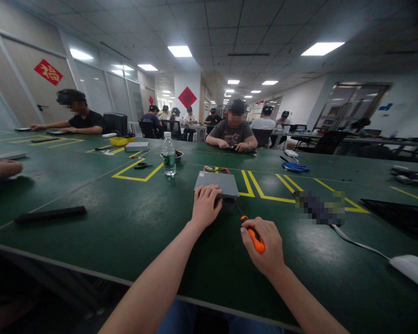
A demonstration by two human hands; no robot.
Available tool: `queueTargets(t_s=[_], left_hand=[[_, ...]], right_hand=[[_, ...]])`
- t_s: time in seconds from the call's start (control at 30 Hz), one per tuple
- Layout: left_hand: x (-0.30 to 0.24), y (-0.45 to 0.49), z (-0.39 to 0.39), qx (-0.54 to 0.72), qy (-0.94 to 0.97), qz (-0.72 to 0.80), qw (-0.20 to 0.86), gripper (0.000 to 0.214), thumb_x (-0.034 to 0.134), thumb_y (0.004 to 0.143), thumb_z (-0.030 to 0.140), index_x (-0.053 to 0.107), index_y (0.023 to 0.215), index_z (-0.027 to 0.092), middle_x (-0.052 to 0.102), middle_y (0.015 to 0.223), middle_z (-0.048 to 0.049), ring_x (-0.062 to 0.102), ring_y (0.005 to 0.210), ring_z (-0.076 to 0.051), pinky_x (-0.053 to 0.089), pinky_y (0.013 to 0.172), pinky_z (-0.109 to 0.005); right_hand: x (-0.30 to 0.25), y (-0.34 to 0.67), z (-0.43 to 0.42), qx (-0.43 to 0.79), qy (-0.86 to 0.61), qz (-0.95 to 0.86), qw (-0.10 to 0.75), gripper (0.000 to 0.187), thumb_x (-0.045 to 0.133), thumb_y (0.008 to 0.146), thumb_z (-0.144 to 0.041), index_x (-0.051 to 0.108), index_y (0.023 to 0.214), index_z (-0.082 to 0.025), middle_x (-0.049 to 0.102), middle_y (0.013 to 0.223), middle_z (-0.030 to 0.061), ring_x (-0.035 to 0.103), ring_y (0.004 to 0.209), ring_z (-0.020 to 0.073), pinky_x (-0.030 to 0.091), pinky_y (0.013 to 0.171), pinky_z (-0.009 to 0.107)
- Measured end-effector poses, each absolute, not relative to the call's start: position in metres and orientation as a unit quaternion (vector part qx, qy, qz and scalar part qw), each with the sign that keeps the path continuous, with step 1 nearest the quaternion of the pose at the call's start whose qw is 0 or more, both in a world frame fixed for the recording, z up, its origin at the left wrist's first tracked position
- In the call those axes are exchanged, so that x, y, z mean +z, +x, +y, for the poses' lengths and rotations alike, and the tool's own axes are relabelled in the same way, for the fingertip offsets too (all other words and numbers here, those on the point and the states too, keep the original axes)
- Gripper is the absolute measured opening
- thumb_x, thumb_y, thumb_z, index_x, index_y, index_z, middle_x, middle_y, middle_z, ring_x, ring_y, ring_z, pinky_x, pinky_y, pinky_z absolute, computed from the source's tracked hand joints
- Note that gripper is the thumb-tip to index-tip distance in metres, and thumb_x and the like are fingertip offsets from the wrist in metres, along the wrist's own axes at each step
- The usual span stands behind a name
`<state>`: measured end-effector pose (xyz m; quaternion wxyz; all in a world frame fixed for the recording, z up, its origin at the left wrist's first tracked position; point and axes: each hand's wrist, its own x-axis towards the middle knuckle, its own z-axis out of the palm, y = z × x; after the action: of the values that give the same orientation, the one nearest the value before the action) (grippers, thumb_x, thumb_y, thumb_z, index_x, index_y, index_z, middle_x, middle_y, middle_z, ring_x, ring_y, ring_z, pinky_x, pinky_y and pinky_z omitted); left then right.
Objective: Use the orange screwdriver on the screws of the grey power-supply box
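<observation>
A grey metal power supply unit [226, 182] lies flat on the green table, with coloured wires [218, 170] bunched behind its far edge. My left hand [206, 204] grips its near left part, fingers over the top and thumb at the front side. In my right hand [266, 243] is an orange and black screwdriver [257, 240], closed round by the fingers. Its thin shaft points up and left to the unit's near right corner; whether the tip sits in a screw is too small to tell.
A water bottle [169, 155] stands beside a bowl [178, 156] beyond my left hand. A black bar [51, 215] lies at left. Blue gloves [294, 167], a white cable [360, 248] and a white device [413, 270] are at right. A person [231, 134] works across the table.
</observation>
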<state>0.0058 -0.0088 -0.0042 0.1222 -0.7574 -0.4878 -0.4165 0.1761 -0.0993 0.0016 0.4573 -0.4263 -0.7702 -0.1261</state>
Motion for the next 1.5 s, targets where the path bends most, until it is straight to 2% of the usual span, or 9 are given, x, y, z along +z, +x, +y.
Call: queueTargets(t_s=[0.13, 0.37, 0.53, 0.67, 0.83, 0.93, 1.17, 1.33, 1.5], left_hand=[[-0.0026, 0.0056, -0.0104, -0.417, -0.758, -0.486, 0.121, 0.021, 0.049, 0.081, 0.024, 0.052, 0.102, 0.026, 0.056, 0.117, -0.0009, 0.045, 0.115, -0.018, 0.026, 0.102, -0.039], [-0.0032, 0.0059, -0.0104, -0.417, -0.757, -0.487, 0.128, 0.021, 0.051, 0.08, 0.025, 0.052, 0.101, 0.027, 0.056, 0.117, -0.0004, 0.045, 0.114, -0.017, 0.026, 0.102, -0.039], [-0.0045, 0.006, -0.009, -0.418, -0.756, -0.489, 0.121, 0.022, 0.051, 0.08, 0.024, 0.052, 0.102, 0.027, 0.056, 0.118, -0.001, 0.045, 0.114, -0.018, 0.026, 0.102, -0.04], [-0.0033, 0.0058, -0.0099, -0.418, -0.758, -0.487, 0.118, 0.022, 0.051, 0.08, 0.024, 0.052, 0.102, 0.027, 0.055, 0.118, -0.001, 0.045, 0.115, -0.018, 0.026, 0.102, -0.04], [-0.002, 0.0058, -0.0113, -0.422, -0.758, -0.484, 0.119, 0.022, 0.051, 0.08, 0.024, 0.051, 0.102, 0.027, 0.056, 0.117, -0.0005, 0.045, 0.114, -0.017, 0.027, 0.101, -0.039], [-0.0024, 0.0059, -0.011, -0.422, -0.756, -0.486, 0.118, 0.022, 0.051, 0.08, 0.024, 0.051, 0.102, 0.027, 0.056, 0.118, -0.0002, 0.045, 0.114, -0.017, 0.026, 0.102, -0.039], [-0.0021, 0.0055, -0.0111, -0.416, -0.757, -0.49, 0.121, 0.023, 0.051, 0.08, 0.024, 0.052, 0.102, 0.027, 0.056, 0.118, -0.0006, 0.046, 0.114, -0.018, 0.027, 0.102, -0.039], [-0.0015, 0.0056, -0.0119, -0.415, -0.757, -0.489, 0.126, 0.022, 0.051, 0.08, 0.024, 0.052, 0.102, 0.027, 0.056, 0.117, -0.0005, 0.045, 0.114, -0.017, 0.027, 0.102, -0.039], [-0.0023, 0.0061, -0.0108, -0.412, -0.758, -0.488, 0.13, 0.022, 0.05, 0.081, 0.024, 0.052, 0.102, 0.027, 0.057, 0.117, -0.0003, 0.046, 0.114, -0.017, 0.027, 0.102, -0.039]], right_hand=[[-0.0034, 0.1759, -0.0981, -0.122, -0.437, -0.759, 0.466, 0.011, 0.05, 0.078, -0.025, 0.045, 0.085, -0.019, 0.05, 0.068, -0.0011, 0.047, 0.058, 0.0118, 0.039, 0.058, 0.027], [-0.0004, 0.1752, -0.0987, -0.151, -0.409, -0.798, 0.417, 0.003, 0.049, 0.074, -0.019, 0.048, 0.077, -0.019, 0.047, 0.072, 0.0017, 0.046, 0.067, 0.0152, 0.036, 0.062, 0.029], [-0.0006, 0.1774, -0.0963, -0.141, -0.434, -0.77, 0.446, 0.011, 0.049, 0.079, -0.029, 0.048, 0.085, -0.019, 0.052, 0.074, 0.0015, 0.048, 0.065, 0.0147, 0.038, 0.062, 0.029], [-0.0034, 0.1766, -0.0959, -0.148, -0.433, -0.754, 0.47, 0.011, 0.05, 0.079, -0.026, 0.046, 0.086, -0.018, 0.053, 0.07, 0.0003, 0.049, 0.06, 0.0129, 0.04, 0.061, 0.027], [0.0006, 0.1714, -0.1002, -0.169, -0.392, -0.807, 0.409, 0.004, 0.05, 0.075, -0.019, 0.05, 0.079, -0.019, 0.051, 0.07, 0.0009, 0.049, 0.067, 0.0148, 0.037, 0.068, 0.031], [0.0045, 0.171, -0.1018, -0.156, -0.398, -0.812, 0.398, 0.005, 0.05, 0.075, -0.023, 0.052, 0.077, -0.018, 0.05, 0.07, 0.0011, 0.048, 0.068, 0.0153, 0.036, 0.068, 0.032], [0.0014, 0.1753, -0.0985, -0.148, -0.428, -0.756, 0.473, 0.012, 0.048, 0.079, -0.024, 0.047, 0.09, -0.019, 0.057, 0.072, 0.0005, 0.052, 0.061, 0.0141, 0.039, 0.064, 0.03], [-0.001, 0.1743, -0.0994, -0.168, -0.396, -0.797, 0.424, 0.007, 0.052, 0.074, -0.02, 0.049, 0.081, -0.019, 0.053, 0.069, -0.0003, 0.051, 0.063, 0.0142, 0.037, 0.069, 0.032], [0.0001, 0.1751, -0.0986, -0.176, -0.388, -0.797, 0.429, 0.007, 0.055, 0.074, -0.023, 0.051, 0.079, -0.019, 0.053, 0.068, -0.0006, 0.051, 0.065, 0.0141, 0.035, 0.07, 0.032]])
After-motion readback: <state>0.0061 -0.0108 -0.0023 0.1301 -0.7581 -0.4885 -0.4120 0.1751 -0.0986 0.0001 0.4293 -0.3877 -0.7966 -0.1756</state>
